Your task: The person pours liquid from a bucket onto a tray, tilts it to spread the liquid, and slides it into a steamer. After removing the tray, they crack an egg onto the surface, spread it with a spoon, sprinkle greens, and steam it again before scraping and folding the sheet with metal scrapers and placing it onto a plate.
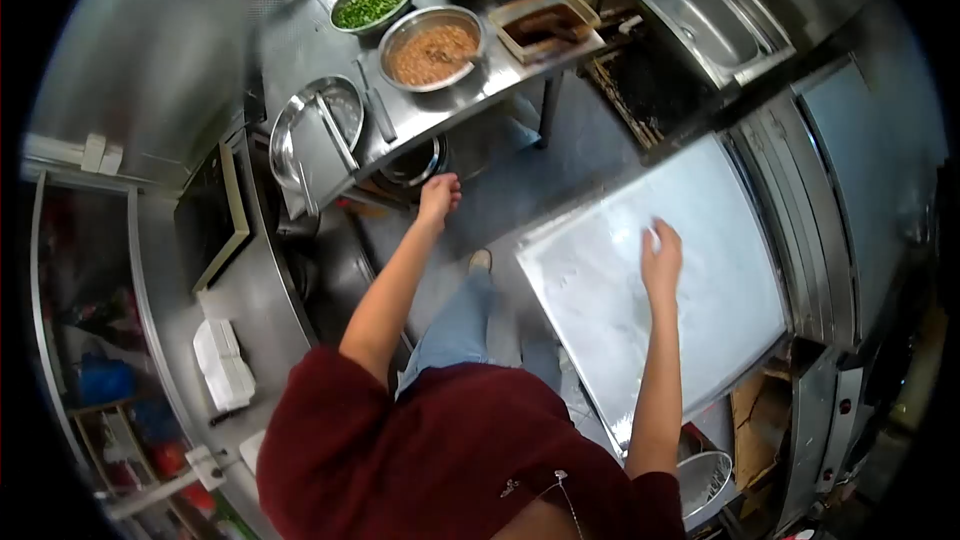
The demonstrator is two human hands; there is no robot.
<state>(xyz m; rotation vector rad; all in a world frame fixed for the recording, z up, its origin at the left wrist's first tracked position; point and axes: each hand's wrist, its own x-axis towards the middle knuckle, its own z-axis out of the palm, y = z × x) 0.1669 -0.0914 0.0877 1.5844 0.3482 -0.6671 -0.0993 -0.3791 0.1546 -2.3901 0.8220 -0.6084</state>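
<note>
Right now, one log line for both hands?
left hand: open, mid-air beside steel table | right hand: on floured tray, at small white bit, grip unclear

top (430, 450): dark red, loose knit | sleeves (325, 375): short, ending above the elbows | left hand (438, 198), right hand (662, 258): bare | jeans (455, 325): faded blue | shoe (480, 260): pale, frame centre | cord (568, 500): thin, small metal piece, bottom centre

Right hand (661, 262) on board (585, 290), left hand (438, 198) beside table (300, 45) — bowls (433, 48) on it, sink (700, 15) beyond.
</note>
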